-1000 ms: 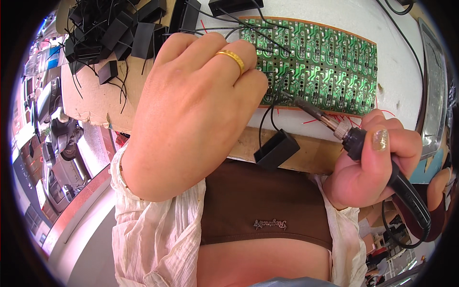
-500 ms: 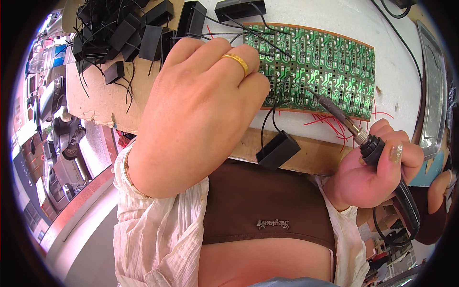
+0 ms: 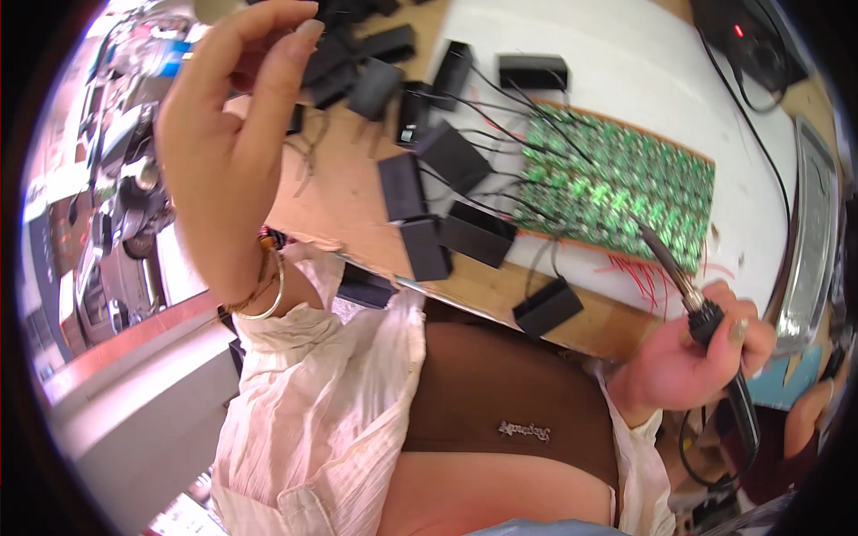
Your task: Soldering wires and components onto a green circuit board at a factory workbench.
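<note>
My right hand (image 3: 693,357) grips a soldering iron (image 3: 706,317) by its black handle. The iron's dark tip points up-left over a green circuit board panel (image 3: 661,170), and I cannot tell whether it touches. Above the far-left part of the table, my left hand (image 3: 219,134) is open, with a gap between thumb and index finger and nothing visible between them. It is beside a pile of black plastic cases (image 3: 375,89) with black wires. Several wired cases, one of them a black case (image 3: 478,234), lie along the board's left side with their wires reaching onto it.
Under the board is a white foam sheet (image 3: 487,22), on brown cardboard (image 3: 335,192). Red wires (image 3: 648,281) stick out below the board. A black device with a red light (image 3: 746,40) and a metal tray (image 3: 809,241) are at the right. Another person's arm (image 3: 809,415) shows at lower right.
My left hand has left the board's left edge for the pile at upper left, uncovering several wired cases. The view has shifted, and my right hand still holds the iron over the board.
</note>
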### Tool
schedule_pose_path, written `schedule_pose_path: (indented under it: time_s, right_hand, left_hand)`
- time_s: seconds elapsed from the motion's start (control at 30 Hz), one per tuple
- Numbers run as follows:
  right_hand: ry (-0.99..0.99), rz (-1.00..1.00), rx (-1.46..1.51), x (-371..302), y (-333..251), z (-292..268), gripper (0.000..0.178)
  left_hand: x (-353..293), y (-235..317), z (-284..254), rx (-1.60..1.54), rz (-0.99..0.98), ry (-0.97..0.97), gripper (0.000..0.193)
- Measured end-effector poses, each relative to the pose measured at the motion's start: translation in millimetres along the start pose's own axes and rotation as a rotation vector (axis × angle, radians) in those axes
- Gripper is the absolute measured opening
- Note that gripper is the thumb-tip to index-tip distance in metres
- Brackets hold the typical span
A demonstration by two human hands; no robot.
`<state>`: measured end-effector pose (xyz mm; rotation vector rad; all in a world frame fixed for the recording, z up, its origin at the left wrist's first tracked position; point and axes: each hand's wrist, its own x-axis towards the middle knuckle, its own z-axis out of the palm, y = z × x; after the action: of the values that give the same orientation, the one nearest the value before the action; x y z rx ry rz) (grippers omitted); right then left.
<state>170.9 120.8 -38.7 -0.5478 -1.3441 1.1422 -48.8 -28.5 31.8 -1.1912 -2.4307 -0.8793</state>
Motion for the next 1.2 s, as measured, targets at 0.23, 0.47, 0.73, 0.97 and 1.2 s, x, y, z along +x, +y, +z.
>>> schedule_pose_path:
  time_s: [0.23,0.47,0.73,0.97,1.2]
  right_hand:
    - [0.093,-0.010,-0.062,0,2,-11,0.021]
    - [0.076,-0.056,-0.132,3,11,-7,0.024]
    - [0.110,-0.044,-0.181,2,16,-9,0.023]
    - [0.149,0.032,-0.183,3,18,-10,0.019]
    - [0.085,0.023,-0.165,4,22,-13,0.019]
  left_hand:
    - [-27,-27,15,-0.007,-0.095,-0.079,0.017]
    - [-25,-38,53,0.136,0.113,-0.196,0.045]
    - [-31,-58,22,-0.476,-0.214,-0.242,0.048]
    - [-52,-73,1,0.031,0.241,-0.557,0.042]
    - [-55,-49,31,0.009,-0.010,-0.227,0.052]
